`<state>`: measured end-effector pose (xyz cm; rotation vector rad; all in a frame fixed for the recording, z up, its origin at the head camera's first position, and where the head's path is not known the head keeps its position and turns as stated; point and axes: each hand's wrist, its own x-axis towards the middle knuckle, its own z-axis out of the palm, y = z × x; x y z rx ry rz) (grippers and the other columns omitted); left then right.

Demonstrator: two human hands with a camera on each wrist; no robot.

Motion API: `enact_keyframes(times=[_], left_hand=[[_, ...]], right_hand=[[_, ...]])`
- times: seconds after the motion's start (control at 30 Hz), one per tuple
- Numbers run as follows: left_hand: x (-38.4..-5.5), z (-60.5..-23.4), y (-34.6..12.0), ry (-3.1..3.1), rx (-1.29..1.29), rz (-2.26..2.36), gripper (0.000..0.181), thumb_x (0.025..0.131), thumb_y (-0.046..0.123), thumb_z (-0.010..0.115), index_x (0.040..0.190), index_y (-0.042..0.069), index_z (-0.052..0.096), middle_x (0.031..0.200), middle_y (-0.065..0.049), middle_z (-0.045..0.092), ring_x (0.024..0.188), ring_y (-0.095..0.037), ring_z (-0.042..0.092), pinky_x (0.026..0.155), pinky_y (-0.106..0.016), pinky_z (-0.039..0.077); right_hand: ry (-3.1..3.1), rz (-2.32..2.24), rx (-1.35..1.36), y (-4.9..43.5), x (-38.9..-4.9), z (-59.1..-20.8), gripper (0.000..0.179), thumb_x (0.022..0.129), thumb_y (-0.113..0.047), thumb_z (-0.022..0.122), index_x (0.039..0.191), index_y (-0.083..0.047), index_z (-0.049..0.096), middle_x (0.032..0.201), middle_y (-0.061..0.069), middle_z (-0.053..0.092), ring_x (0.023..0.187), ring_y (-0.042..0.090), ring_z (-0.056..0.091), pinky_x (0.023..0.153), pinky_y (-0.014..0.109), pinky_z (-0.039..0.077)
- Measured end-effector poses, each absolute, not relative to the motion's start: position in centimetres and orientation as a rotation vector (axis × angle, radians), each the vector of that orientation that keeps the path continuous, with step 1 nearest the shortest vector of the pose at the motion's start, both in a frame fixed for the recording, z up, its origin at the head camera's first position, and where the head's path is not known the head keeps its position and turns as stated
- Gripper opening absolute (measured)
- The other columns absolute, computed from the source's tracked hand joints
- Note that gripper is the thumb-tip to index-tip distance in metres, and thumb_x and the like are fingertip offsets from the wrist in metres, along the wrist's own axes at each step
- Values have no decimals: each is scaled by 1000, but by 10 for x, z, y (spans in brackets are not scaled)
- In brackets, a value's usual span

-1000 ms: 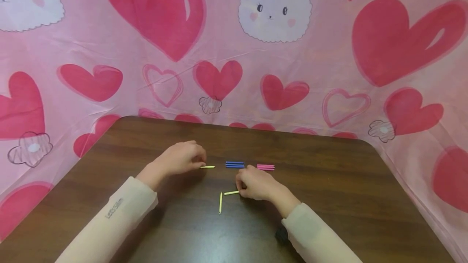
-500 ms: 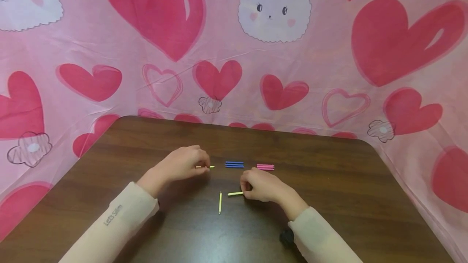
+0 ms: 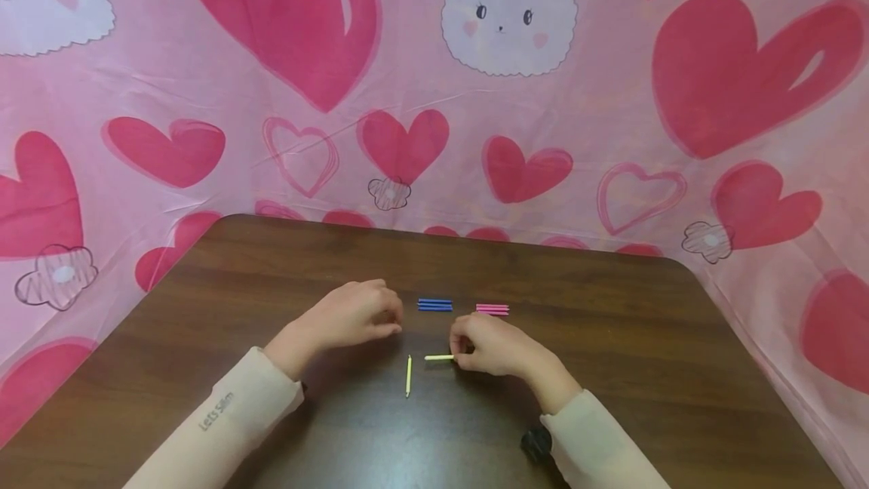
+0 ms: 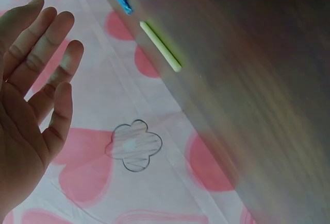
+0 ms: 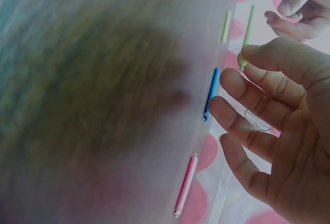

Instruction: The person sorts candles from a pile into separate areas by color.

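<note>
My right hand [image 3: 498,345] pinches one end of a thin yellow stick [image 3: 437,358] between thumb and index finger; the other fingers are loosely bent in the right wrist view. To its left on the table, a second yellow stick [image 3: 409,377] points toward me. My left hand [image 3: 356,315] hovers left of the blue sticks [image 3: 434,306], its fingers relaxed around nothing. The left wrist view shows a yellow stick [image 4: 161,47] lying apart from that hand; the hand hides it in the head view. Several pink sticks [image 3: 492,309] lie side by side behind my right hand.
The brown wooden table [image 3: 645,368] reaches back to a pink cloth [image 3: 597,89] printed with hearts and rabbits. A dark round object [image 3: 536,445] sits at my right cuff.
My left hand has let go of its yellow stick and moved right and toward me. My right hand has shifted slightly right with its yellow stick, away from the one pointing toward me.
</note>
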<state>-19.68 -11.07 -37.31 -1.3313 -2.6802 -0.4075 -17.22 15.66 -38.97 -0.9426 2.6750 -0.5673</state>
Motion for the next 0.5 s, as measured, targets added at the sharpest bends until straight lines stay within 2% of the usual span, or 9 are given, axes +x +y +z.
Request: enact_keyframes(times=[0.5], left_hand=[[-185,-376,-95,-2718,-1418,-483,7,88,28,74,91,22,75,86,14,69,83,-9,58,72,-25,50]], right_hand=[[2665,-607,-972,150,-166,-382,18,86,-13,72,75,-21,61,73,-12,53,70,6,49,65,23,44]])
